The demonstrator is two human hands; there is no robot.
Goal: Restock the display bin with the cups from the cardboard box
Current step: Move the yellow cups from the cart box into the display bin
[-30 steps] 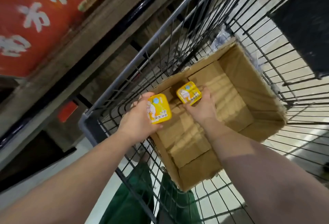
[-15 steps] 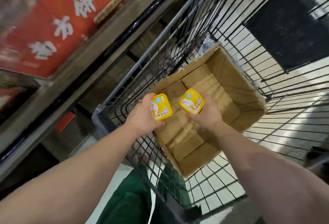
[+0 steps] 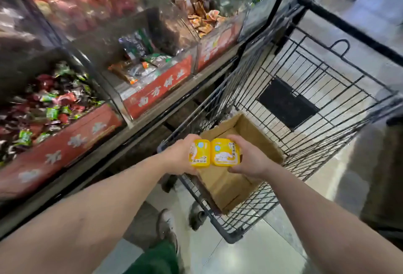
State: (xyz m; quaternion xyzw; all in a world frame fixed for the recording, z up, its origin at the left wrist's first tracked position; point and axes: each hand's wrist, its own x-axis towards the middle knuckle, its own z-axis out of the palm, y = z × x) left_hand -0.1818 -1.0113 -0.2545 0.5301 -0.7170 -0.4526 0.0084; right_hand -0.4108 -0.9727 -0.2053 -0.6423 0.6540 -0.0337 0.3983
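Observation:
My left hand (image 3: 177,153) grips a small yellow cup (image 3: 199,152) with a printed lid. My right hand (image 3: 250,158) grips a second yellow cup (image 3: 225,152). The two cups are held side by side, touching, above the near end of the cardboard box (image 3: 226,184). The box lies open in a black wire cart (image 3: 305,90), and no cups show inside it. Clear display bins with red fronts line the shelf on the left; the middle bin (image 3: 157,90) holds mixed snack packets.
A left bin (image 3: 54,112) is full of red and green wrapped sweets, and a far bin (image 3: 207,23) holds orange packets. The shelf edge (image 3: 130,134) runs beside the cart. My shoe (image 3: 166,223) and green trouser leg are on the tiled floor below.
Both hands have lifted the cups up out of the box and brought them together. My view has risen, so the display bins on the left now show.

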